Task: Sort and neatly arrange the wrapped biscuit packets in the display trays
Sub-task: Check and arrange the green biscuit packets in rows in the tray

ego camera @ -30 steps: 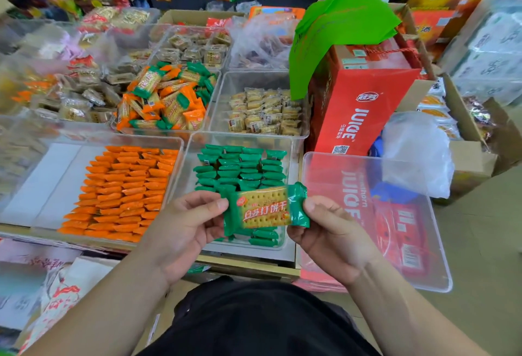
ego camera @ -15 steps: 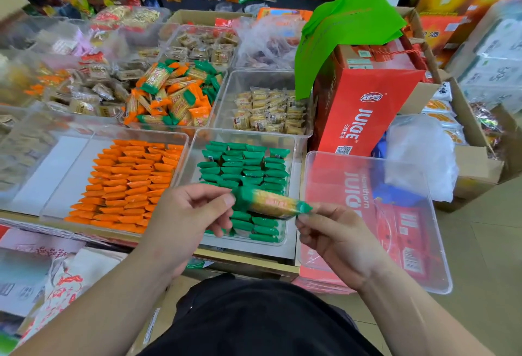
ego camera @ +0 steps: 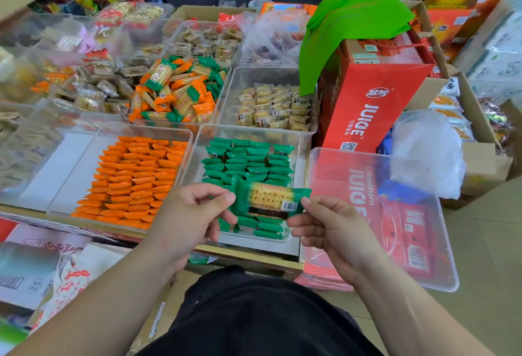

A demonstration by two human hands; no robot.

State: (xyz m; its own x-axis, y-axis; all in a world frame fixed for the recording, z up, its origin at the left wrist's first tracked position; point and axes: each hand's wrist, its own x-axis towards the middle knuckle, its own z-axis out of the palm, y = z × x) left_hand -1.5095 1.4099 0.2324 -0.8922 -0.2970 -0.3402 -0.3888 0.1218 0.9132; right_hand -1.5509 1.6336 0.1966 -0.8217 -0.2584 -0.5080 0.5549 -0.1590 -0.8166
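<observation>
Head view, left hand: fingers pinched together on the left end of a green biscuit packet, thumb tip on the wrapper's crimped edge
Head view, right hand: fingers closed on the packet's right end, just under its barcode label
Green biscuit packet: held flat between both hands, long side across, clear window showing a pale square biscuit; it hovers above the near half of the green tray
Green tray: clear plastic, holding green packets stood on edge in tidy rows
Orange tray: clear plastic, just left of the green tray, orange packets in neat rows filling its right part, left part bare
Mixed tray: behind those two, a loose heap of orange and green packets
Empty clear tray: right of the green tray, lying over red cartons
Red juice carton: upright behind the empty tray, green paper draped over its top
Surface: its front edge shows under the trays
</observation>
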